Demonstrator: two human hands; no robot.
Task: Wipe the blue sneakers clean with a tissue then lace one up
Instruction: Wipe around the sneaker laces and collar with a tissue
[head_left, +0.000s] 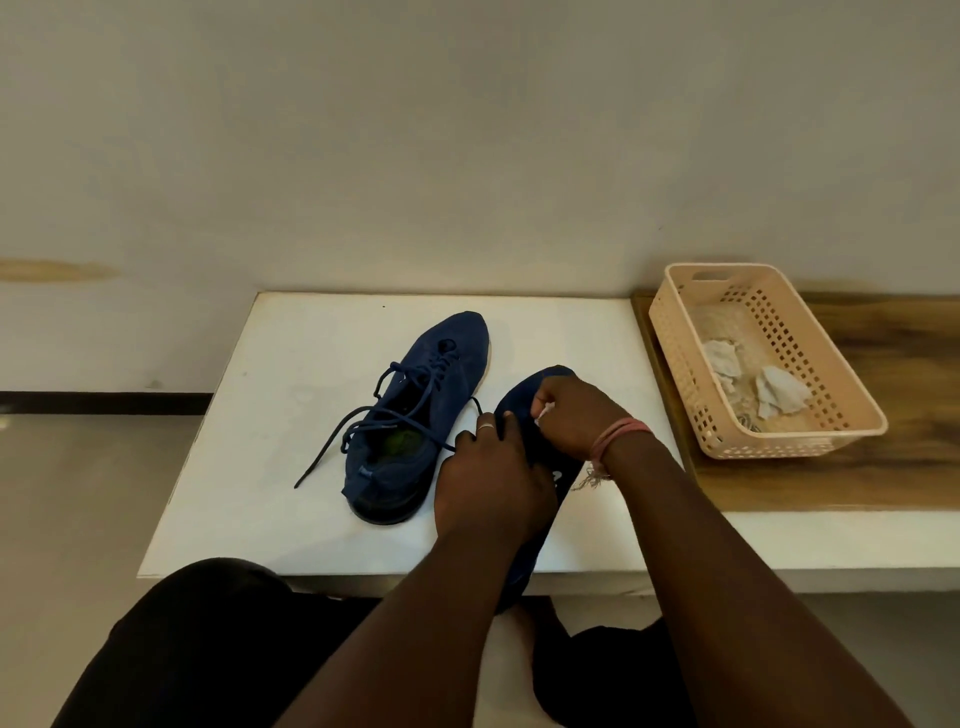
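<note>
Head view: we see a white table (311, 364) set against a plain pale wall (467, 130), with a wooden shelf (909, 467) on the right bearing a peach basket (670, 312) of crumpled tissues (779, 395). One blue sneaker (415, 395) rests on the table, laces loose. Just beside it, our left hand (488, 483) grips the second sneaker (519, 410) while our right hand (576, 410) pinches a tissue scrap (541, 414) against it.

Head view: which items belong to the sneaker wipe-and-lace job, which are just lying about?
In the job:
- held sneaker, gripped by left hand
- tissue, pinched by right hand
- second sneaker, loosely laced, on the white table

Lying about:
- beige basket
- crumpled tissues inside it
- wooden shelf
</note>
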